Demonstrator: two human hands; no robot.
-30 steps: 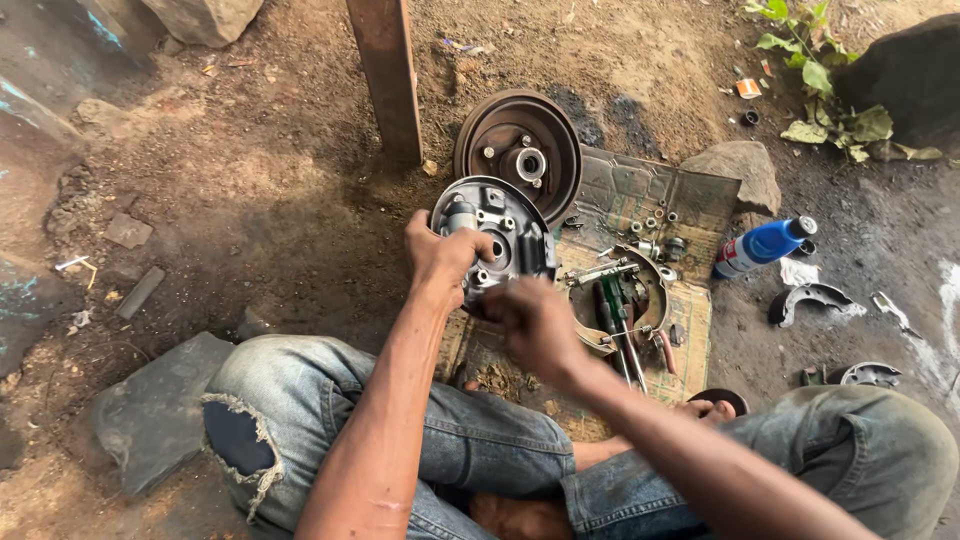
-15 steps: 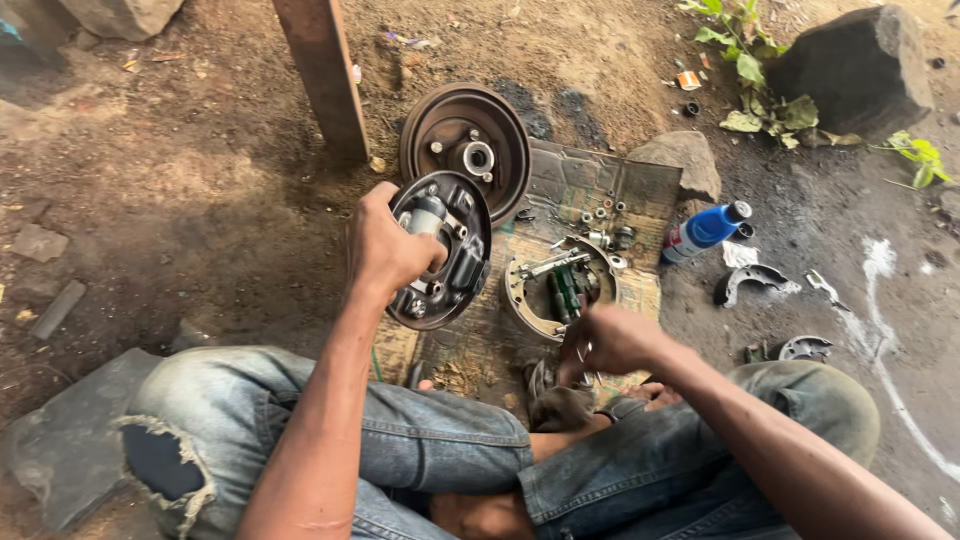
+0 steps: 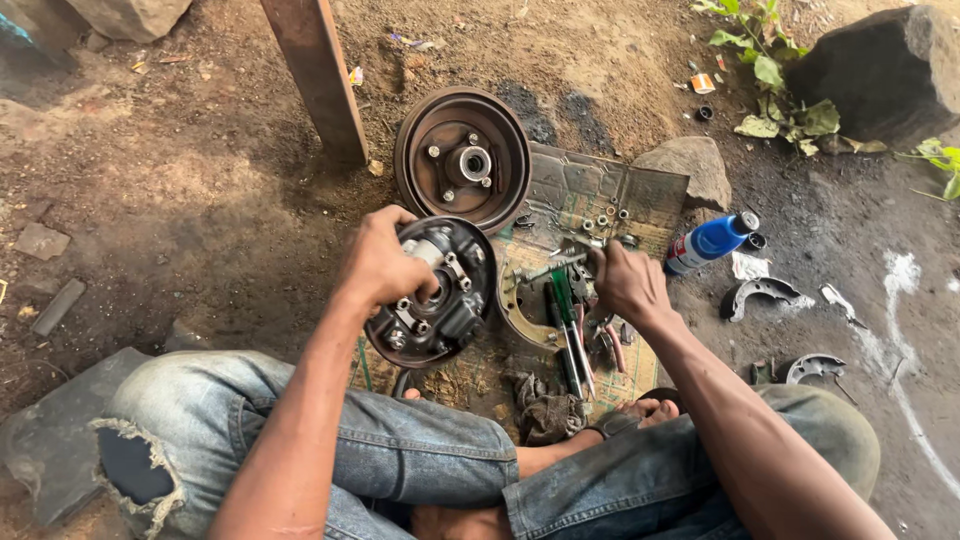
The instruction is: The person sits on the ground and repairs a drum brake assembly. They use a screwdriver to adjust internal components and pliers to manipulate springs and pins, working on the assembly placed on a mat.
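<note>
I sit on the ground with a round, greasy brake backing plate (image 3: 440,300) propped on edge in front of my knees. My left hand (image 3: 383,265) grips its upper left rim. My right hand (image 3: 625,285) is over the worn mat (image 3: 600,200), closed around a slim metal tool (image 3: 555,266) that sticks out to the left. Just below that hand lie green-handled screwdrivers (image 3: 562,310) and pliers inside a curved brake shoe (image 3: 515,305). A rusty brake drum (image 3: 462,158) lies open side up beyond the plate.
A wooden post (image 3: 318,75) stands at the upper left. A blue bottle (image 3: 710,240), two loose brake shoes (image 3: 760,292) (image 3: 812,368), a grey stone (image 3: 690,165) and a big dark rock (image 3: 880,70) are on the right. A dirty rag (image 3: 545,415) lies by my foot.
My right hand left the backing plate, dipped to the tools near my leg, then moved up the mat and closed on a metal tool. My left hand kept hold of the plate.
</note>
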